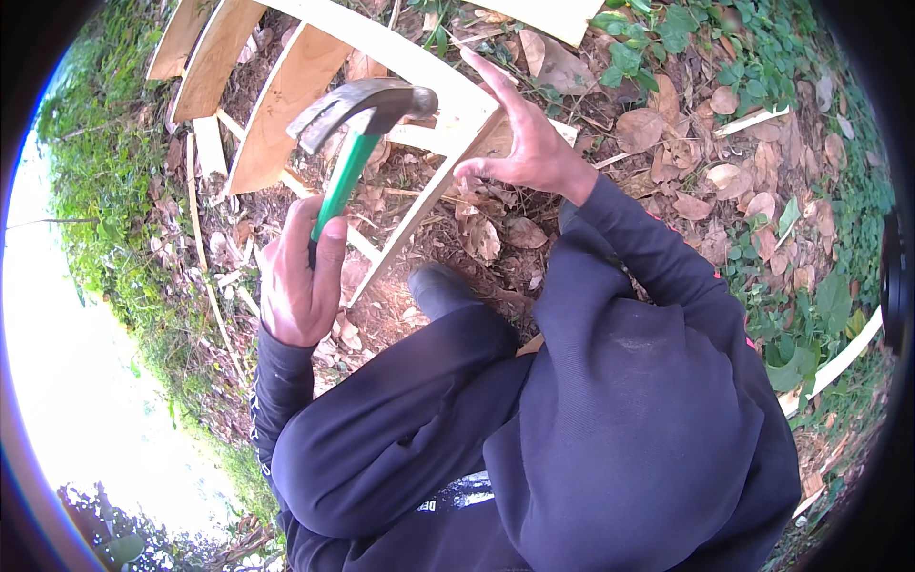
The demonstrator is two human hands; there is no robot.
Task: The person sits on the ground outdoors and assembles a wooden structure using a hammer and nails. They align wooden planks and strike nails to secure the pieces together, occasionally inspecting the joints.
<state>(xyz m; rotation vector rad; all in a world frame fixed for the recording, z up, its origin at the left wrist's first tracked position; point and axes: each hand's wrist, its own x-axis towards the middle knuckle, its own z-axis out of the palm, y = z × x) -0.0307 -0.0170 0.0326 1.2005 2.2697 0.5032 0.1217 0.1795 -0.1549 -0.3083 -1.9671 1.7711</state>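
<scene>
My left hand [301, 276] is closed around the handle of a claw hammer [347, 172] with a green grip and a worn metal head. The hammer is raised, its head overlapping a pale wooden frame [410, 59] in my view. At the frame's near right corner, my right hand [536, 143] is held with thumb and fingers spread apart, its fingertips against or very close to the wood. A narrow strip of wood [416, 217] slants from that corner down toward my boot. Whether a nail is there cannot be seen.
Several curved wooden slats [286, 100] project from the frame's left side. Another pale board [553, 14] lies at the top edge. Dry leaves [653, 133] and green plants cover the ground around. My bent knees [400, 410] and a dark boot [442, 289] are close below the frame.
</scene>
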